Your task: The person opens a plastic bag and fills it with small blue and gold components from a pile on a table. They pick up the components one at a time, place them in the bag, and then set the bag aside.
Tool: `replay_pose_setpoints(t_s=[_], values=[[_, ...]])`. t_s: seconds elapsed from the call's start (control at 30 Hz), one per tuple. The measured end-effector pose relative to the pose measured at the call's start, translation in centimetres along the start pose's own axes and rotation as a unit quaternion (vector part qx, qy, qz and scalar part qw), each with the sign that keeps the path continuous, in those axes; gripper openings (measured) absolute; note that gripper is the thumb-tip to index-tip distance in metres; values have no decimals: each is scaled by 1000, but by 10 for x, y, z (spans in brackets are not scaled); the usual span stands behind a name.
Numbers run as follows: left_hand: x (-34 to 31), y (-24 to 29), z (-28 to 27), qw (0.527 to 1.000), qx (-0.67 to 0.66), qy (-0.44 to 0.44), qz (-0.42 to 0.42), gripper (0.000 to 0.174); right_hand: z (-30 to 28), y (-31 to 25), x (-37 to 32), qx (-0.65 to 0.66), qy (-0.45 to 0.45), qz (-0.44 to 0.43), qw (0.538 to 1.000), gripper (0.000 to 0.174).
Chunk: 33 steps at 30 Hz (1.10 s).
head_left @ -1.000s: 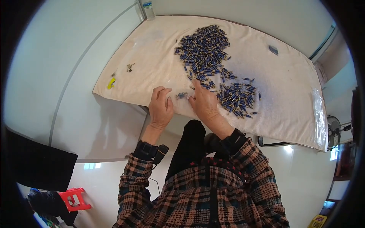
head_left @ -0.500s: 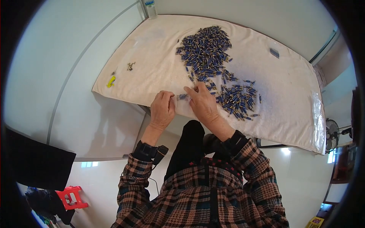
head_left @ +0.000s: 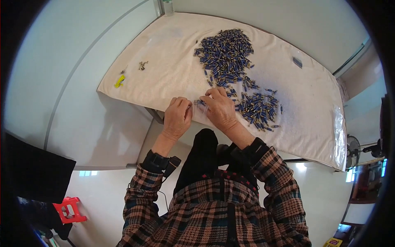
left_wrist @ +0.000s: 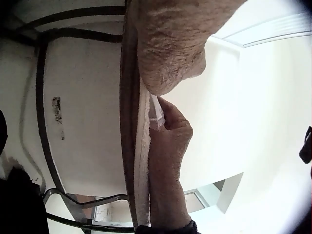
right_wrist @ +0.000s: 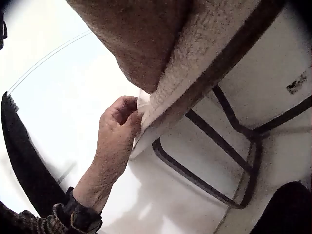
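Between the two hands, at the front edge of the cloth-covered table, is a small clear plastic bag [head_left: 201,108] with a few blue pieces showing at it. My left hand [head_left: 177,117] pinches its left side, fingers curled. Opposite, my right hand [head_left: 222,110] holds its right side with thumb and bent fingers. In the left wrist view the translucent bag [left_wrist: 156,116] spans the gap between the hands. Just beyond the right hand lies a large heap of small blue cylinders [head_left: 226,53] with brass-coloured ends. A smaller group of these cylinders [head_left: 259,108] lies to its right.
On the cream cloth [head_left: 164,78] at left are a yellow object [head_left: 119,81] and several small brass-coloured bits [head_left: 142,65]. A clear bottle [head_left: 168,8] stands at the back left corner. A grey block [head_left: 297,62] lies back right, and clear plastic sheeting [head_left: 338,138] at the right edge.
The left fingers have come together on the bag's left side. The right hand's fingers have drawn back and curled onto the bag, which now stands out more between the hands.
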<state>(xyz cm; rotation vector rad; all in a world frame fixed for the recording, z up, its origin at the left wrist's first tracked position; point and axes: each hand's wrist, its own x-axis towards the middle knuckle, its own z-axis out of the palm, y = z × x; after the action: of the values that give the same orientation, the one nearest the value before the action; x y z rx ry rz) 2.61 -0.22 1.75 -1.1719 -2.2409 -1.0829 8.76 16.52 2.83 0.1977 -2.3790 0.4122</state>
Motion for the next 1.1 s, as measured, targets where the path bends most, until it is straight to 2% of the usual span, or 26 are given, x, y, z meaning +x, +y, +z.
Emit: replay_pose_setpoints(t_s=[0.3,0.4,0.53,0.67,0.8,0.9,1.03,1.1], values=[[-4,-2,-1,1000,1,-2,21,16,10,4,2,-19,6,23,1000,17],[-3,0,-5,1000,2,-9,24,19,9,3,3,-6,20,32,999,19],[-8,12,-9,998,-69,10,-3,29,8,3,5,4,9,39,999,22],[-12,7,-8,998,-21,-21,55,33,9,3,3,9,-14,49,999,23],[-10,11,-2,999,10,-15,45,27,11,4,1,1,-16,54,998,22],[-7,18,-3,990,94,17,101,8,12,6,0,-7,-10,54,998,20],[-11,10,4,991,58,49,115,4,14,6,1,-18,-12,44,999,18],[-14,7,8,992,40,47,113,7,13,5,0,-36,-28,35,998,17]])
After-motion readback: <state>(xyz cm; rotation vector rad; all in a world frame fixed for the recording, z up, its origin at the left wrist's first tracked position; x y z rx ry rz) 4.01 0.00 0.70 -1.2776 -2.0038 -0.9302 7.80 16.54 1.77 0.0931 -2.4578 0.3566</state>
